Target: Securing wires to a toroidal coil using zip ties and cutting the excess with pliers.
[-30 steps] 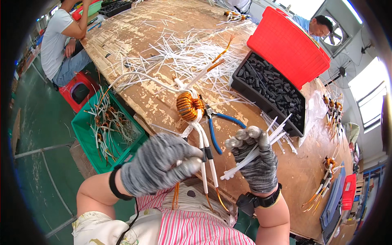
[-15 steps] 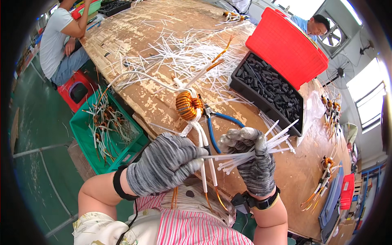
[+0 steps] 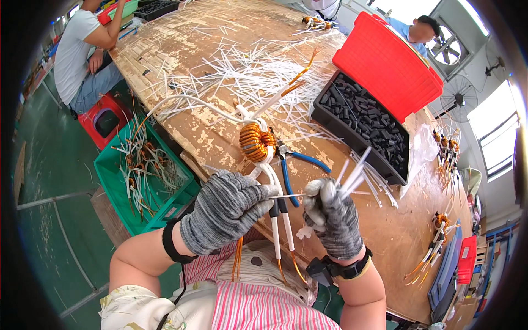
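My left hand [image 3: 228,206], in a grey knitted glove, pinches one end of a thin white cable tie [image 3: 289,196]. At its other end are the fingertips of my gloved right hand [image 3: 334,220], which also grips a bundle of white cable ties [image 3: 357,177] fanning out to the upper right. Just beyond my hands sits a copper-wound ring coil [image 3: 254,143]. Its white-sleeved leads [image 3: 286,231], with black sleeve pieces on them, run toward me beneath the tie, ending in bare copper. Blue-handled pliers [image 3: 287,181] lie against the coil's right side.
Loose white strips [image 3: 247,74] cover the far wooden table [image 3: 181,129]. A black bin [image 3: 352,141] of short black tubes stands right, with a red bin [image 3: 385,66] behind. More coils [image 3: 441,221] lie right; a green crate [image 3: 110,181] holds others. People sit left and far right.
My right hand has turned and closed its fingers, tilting the bundle upward. The single tie now stretches between both hands. My left hand has shifted slightly right.
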`<state>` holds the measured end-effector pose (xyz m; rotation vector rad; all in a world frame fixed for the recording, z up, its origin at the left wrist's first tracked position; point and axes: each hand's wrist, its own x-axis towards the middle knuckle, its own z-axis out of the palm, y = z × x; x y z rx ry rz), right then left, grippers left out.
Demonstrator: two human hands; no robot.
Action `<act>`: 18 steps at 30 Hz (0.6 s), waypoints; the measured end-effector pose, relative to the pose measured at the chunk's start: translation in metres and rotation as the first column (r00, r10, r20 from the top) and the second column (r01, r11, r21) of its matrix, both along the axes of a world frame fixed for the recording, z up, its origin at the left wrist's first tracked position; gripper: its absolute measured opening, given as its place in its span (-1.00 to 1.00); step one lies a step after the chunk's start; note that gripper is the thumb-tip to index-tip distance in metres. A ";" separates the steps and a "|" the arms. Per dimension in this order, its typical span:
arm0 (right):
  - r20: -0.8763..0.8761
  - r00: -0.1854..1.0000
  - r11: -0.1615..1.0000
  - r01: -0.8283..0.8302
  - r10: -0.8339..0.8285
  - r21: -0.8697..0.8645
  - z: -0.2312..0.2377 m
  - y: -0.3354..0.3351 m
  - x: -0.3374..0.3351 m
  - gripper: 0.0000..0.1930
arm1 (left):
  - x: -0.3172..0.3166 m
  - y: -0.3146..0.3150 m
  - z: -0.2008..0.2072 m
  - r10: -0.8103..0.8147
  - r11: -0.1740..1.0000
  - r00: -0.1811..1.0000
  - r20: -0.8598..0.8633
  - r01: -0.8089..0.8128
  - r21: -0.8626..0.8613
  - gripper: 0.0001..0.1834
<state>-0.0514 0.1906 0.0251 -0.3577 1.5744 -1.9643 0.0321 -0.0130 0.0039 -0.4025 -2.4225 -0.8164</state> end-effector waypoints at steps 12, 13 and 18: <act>0.149 0.988 0.990 -0.062 0.043 0.126 -0.039 -0.008 -0.019 -0.60 | -0.008 0.000 -0.042 0.070 0.995 0.980 0.187 -0.056 -0.080 -0.74; 0.128 0.990 0.994 -0.076 0.066 0.080 -0.045 -0.007 -0.022 -0.62 | -0.010 0.001 -0.038 0.088 0.995 0.979 0.185 -0.078 -0.059 -0.78; 0.050 0.987 0.975 -0.158 0.152 0.153 -0.035 0.001 -0.023 -0.72 | -0.006 -0.001 -0.040 0.088 0.986 0.986 0.140 -0.107 0.131 -0.82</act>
